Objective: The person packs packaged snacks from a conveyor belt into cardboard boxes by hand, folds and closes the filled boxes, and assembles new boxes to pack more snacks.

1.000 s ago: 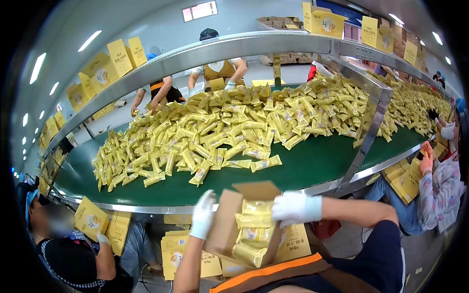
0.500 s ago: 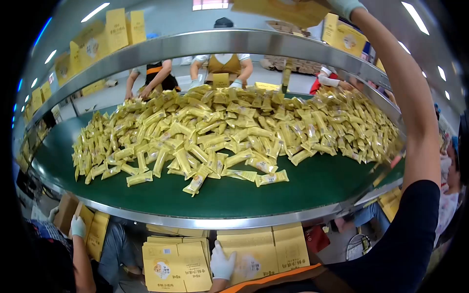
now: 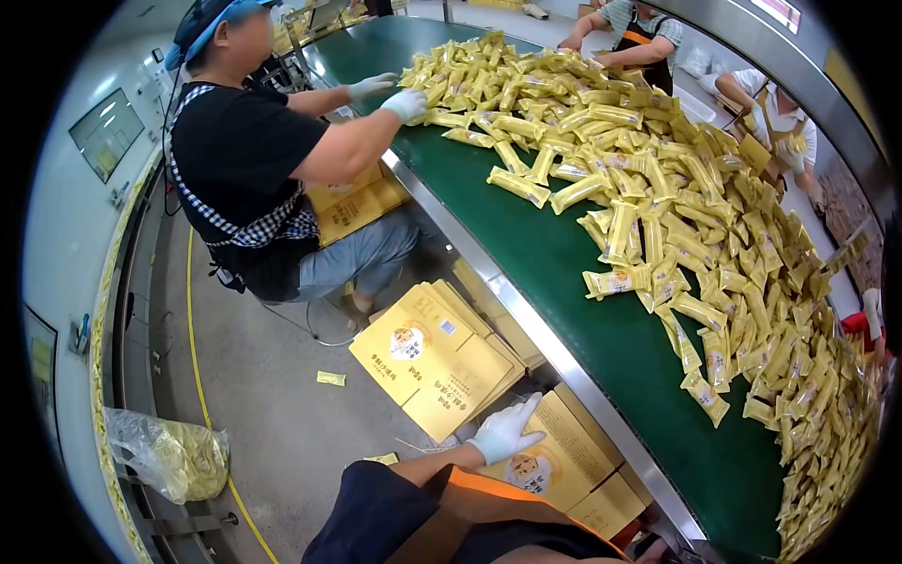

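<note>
Yellow flattened carton (image 3: 575,444) near the edge of the green conveyor (image 3: 583,315), beneath the gloved left hand (image 3: 507,431), thumb standing apart from extended fingers; right hand out of view. Good handling probably means separating one carton by its edge, flaps unbent

The packets (image 3: 618,231) are glossy, crinkled plastic film that catches the light. The belt (image 3: 540,268) looks smooth with a low sheen; its rail (image 3: 554,349) is smooth, greyish metal. The flat cartons (image 3: 442,357) are printed card, smooth and nearly matt. The left glove (image 3: 505,432) is matt cloth. The bag (image 3: 174,459) is clear, wrinkled, shiny plastic.
</note>
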Motion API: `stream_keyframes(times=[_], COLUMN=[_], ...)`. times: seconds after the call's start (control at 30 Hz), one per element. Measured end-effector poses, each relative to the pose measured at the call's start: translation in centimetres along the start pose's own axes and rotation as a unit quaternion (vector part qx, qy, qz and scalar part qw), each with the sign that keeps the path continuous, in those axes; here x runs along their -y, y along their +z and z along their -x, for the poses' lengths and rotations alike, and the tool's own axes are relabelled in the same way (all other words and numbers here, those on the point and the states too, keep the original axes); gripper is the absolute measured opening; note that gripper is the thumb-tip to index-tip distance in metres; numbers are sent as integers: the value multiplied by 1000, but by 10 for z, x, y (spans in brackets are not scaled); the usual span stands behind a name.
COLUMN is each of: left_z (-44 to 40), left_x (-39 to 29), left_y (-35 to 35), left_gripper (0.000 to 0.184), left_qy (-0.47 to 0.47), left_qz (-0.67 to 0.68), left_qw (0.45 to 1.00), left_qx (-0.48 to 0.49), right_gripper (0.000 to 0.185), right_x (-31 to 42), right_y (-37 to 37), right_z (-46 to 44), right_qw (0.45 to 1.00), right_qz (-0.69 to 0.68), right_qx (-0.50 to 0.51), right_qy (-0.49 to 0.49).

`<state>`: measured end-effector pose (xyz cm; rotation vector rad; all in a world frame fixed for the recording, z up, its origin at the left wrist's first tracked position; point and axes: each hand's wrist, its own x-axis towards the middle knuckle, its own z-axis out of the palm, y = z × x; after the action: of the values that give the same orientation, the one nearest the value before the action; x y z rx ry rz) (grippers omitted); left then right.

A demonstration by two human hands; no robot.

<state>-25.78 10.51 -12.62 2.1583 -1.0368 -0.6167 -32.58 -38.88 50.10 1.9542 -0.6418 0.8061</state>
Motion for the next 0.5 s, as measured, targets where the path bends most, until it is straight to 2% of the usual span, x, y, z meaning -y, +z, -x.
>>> stream_keyframes(times=[0.07, 0.17, 0.2, 0.3, 0.33, 0.37, 0.43, 0.5], left_z=[1, 2, -2, -9, -10, -8, -6, -6], left_x=[-7, -6, -3, -12, -13, 2, 5, 1], left_y=[-6, 0, 4, 3, 3, 16, 20, 18], left_gripper=[79, 79, 79, 78, 80, 84, 90, 92], left_qy=[-24, -24, -1, 54, 1, 26, -3, -31], left_qz=[-6, 2, 3, 89, 91, 47, 19, 20], left_qw=[999, 1000, 1000, 994, 996, 998, 1000, 999], left_qx=[25, 13, 8, -20, 22, -19, -1, 20], right_gripper=[57, 62, 64, 57, 55, 52, 47, 43], right_x=[12, 32, 52, 79, 82, 80, 70, 62], right_y=[-8, -7, -31, -42, -36, -32, -15, 16], right_z=[-4, -9, 1, 15, 19, 26, 52, 85], right_qw=[993, 988, 995, 996, 996, 997, 998, 989], right_qz=[112, 135, 28, 12, 21, 31, 51, 63], right_qx=[33, 72, 95, 91, 81, 68, 14, -124], right_qy=[-13, 32, 2, -13, -13, -16, -22, -47])
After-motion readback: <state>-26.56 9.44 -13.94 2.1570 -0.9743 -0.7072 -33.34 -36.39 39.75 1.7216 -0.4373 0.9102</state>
